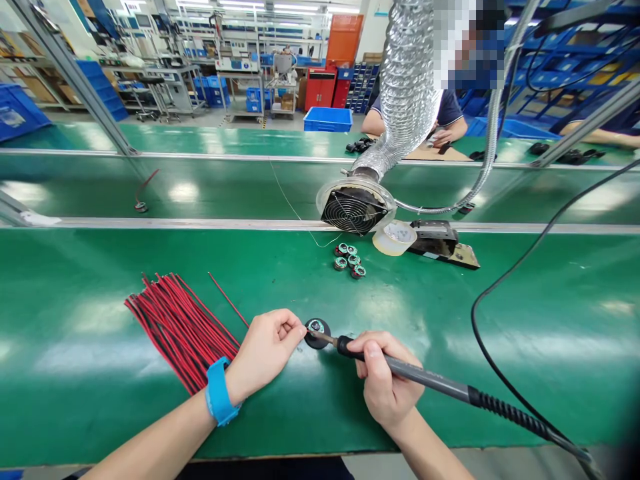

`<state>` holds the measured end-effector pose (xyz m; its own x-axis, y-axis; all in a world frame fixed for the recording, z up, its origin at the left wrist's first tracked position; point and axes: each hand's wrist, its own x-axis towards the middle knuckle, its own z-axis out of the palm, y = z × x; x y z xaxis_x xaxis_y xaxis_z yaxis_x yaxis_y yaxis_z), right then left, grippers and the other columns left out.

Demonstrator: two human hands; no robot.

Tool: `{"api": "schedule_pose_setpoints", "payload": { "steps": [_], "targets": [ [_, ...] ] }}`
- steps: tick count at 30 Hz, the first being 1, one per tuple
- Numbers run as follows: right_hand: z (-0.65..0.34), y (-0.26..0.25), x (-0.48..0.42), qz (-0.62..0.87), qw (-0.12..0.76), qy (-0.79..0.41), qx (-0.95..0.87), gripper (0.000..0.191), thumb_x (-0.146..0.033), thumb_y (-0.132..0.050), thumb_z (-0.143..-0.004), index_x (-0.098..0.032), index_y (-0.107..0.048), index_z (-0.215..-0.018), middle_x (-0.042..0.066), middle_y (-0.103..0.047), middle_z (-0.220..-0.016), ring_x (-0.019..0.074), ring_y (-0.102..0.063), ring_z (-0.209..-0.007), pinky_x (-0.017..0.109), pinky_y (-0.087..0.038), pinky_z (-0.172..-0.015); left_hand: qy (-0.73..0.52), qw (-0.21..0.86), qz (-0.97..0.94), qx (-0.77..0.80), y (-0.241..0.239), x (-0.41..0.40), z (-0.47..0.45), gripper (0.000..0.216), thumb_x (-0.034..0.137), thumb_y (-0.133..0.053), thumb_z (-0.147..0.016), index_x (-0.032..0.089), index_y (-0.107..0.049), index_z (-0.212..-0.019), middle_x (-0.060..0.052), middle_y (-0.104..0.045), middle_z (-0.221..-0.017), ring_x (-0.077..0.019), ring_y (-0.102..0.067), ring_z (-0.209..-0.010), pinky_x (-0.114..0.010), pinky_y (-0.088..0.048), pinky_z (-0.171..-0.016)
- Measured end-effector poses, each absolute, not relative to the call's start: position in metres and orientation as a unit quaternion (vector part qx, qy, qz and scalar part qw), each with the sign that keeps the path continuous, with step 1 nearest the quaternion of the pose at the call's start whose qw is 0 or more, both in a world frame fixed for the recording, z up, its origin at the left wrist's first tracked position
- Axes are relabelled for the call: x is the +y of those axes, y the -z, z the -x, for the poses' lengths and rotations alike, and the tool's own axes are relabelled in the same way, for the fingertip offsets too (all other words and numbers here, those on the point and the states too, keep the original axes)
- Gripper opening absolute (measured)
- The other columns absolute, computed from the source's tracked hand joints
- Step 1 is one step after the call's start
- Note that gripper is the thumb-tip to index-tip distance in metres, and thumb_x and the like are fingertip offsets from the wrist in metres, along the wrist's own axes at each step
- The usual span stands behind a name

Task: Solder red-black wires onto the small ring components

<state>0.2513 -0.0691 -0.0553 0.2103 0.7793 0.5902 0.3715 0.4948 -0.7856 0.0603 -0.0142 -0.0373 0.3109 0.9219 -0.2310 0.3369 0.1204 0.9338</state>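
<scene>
My right hand [384, 380] is wrapped round the grey handle of a soldering iron [425, 377], whose tip rests on a small black round part [317, 332] lying on the green table. Fingers of my left hand [265, 350] are pinched together right at the left edge of that part; what they pinch is too small to make out. A blue band sits on my left wrist. A bundle of thin red and black wires [183, 327] lies just left of my left hand.
Several more small round parts [349, 259] lie farther back, near a fume fan [353, 209] on a silver flexible duct, a tape roll [394, 237] and a black stand [440, 241]. The iron's black cable [505, 280] loops on the right. A person sits across the conveyor.
</scene>
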Motion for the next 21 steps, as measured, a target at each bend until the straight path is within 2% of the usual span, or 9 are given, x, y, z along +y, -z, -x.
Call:
{"api": "schedule_pose_setpoints", "payload": {
  "steps": [7,14,18,21],
  "targets": [
    [-0.251,0.056,-0.071,0.483,0.619,-0.171,-0.595,0.027,-0.021,-0.049,-0.101,-0.021,-0.069,-0.083,0.001,-0.064,-0.065,0.0161,-0.063,-0.052,0.027,-0.045,-0.047,-0.271,0.537,-0.604,0.523,0.036,-0.013,-0.061,0.031,0.046,-0.062,-0.083,0.016,-0.065,-0.077,0.002,-0.051,-0.062,-0.0129,-0.043,-0.058,-0.024,-0.03,-0.054],
    [-0.251,0.057,-0.069,0.493,0.626,-0.162,-0.582,0.022,-0.02,-0.05,-0.102,-0.021,-0.07,-0.093,-0.004,-0.055,-0.056,0.0136,-0.057,-0.048,0.027,-0.045,-0.05,-0.265,0.539,-0.605,0.523,0.038,-0.012,-0.061,0.031,0.046,-0.062,-0.083,0.015,-0.065,-0.079,0.001,-0.054,-0.064,-0.014,-0.046,-0.06,-0.025,-0.033,-0.056],
    [-0.247,0.047,-0.062,0.491,0.566,-0.146,-0.645,0.018,-0.017,-0.053,-0.101,-0.023,-0.07,-0.104,-0.001,-0.064,-0.07,0.0156,-0.062,-0.06,0.029,-0.051,-0.058,-0.271,0.543,-0.604,0.517,0.039,-0.012,-0.061,0.031,0.046,-0.062,-0.083,0.016,-0.065,-0.078,0.0,-0.055,-0.065,-0.0142,-0.047,-0.061,-0.025,-0.034,-0.057],
    [-0.241,0.044,-0.056,0.478,0.529,-0.158,-0.683,0.022,-0.016,-0.057,-0.099,-0.024,-0.068,-0.116,0.005,-0.068,-0.092,0.0189,-0.067,-0.079,0.032,-0.057,-0.071,-0.273,0.538,-0.607,0.516,0.039,-0.012,-0.061,0.03,0.045,-0.061,-0.084,0.016,-0.065,-0.078,0.001,-0.055,-0.065,-0.0143,-0.047,-0.061,-0.026,-0.035,-0.057]
  ]
}}
